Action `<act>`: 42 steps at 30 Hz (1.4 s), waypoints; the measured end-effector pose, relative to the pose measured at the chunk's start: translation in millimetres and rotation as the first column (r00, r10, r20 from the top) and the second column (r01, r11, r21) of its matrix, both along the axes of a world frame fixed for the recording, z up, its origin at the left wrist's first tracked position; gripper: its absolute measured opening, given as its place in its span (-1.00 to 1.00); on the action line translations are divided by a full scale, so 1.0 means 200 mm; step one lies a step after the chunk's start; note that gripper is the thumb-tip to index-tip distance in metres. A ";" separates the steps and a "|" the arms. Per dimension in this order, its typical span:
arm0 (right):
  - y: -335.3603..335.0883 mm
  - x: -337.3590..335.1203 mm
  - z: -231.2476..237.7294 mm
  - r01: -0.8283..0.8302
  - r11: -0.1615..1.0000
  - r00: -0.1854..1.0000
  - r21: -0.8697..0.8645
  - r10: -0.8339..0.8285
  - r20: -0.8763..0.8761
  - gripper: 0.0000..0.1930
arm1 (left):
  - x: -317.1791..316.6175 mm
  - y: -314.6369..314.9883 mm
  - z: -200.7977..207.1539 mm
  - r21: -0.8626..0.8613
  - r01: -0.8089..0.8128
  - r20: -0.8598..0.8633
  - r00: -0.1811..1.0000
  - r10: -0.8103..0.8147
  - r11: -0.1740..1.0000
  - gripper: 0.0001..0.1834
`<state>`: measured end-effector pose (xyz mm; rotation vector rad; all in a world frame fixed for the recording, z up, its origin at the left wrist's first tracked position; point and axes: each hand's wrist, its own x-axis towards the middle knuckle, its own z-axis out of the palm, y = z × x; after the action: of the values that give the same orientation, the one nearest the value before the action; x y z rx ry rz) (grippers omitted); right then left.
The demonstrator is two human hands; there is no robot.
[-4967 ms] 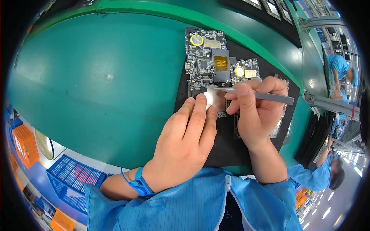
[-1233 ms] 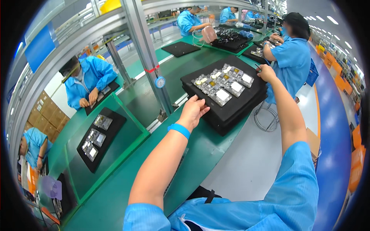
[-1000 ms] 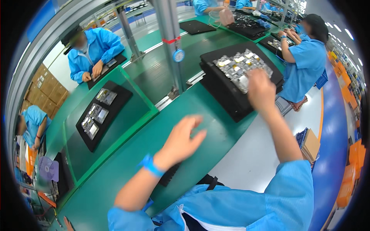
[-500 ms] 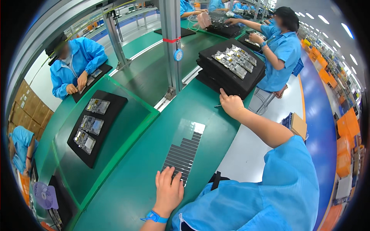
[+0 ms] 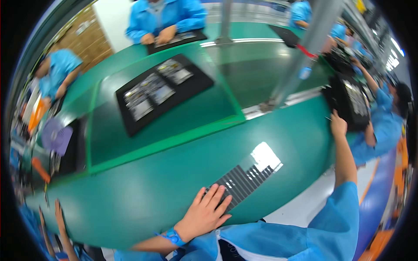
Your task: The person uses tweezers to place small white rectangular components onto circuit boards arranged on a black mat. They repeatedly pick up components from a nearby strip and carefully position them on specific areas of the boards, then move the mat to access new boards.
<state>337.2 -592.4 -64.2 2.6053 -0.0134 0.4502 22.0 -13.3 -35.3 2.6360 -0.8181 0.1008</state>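
Left hand (image 5: pixel 206 213) flat, fingers spread on the dark ribbed mat (image 5: pixel 242 180); right hand (image 5: pixel 338 125) at black tray (image 5: pixel 348 104), grip unclear.

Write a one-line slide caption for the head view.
Left hand flat on a striped sheet on the green bench; right hand reaching to a black tray.

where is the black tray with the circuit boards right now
In the head view, the black tray lies upper left of centre on the green conveyor, beyond the left hand.
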 end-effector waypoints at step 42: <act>1.38 -1.05 0.24 -0.404 0.124 0.870 0.906 0.359 0.339 -0.71 | -0.62 0.75 0.19 -0.433 -0.891 -0.854 0.454 0.256 0.138 -0.13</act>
<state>128.0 -316.9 -15.9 3.9057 0.6054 0.9082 -101.8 136.9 3.4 1.5269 0.6052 -0.0968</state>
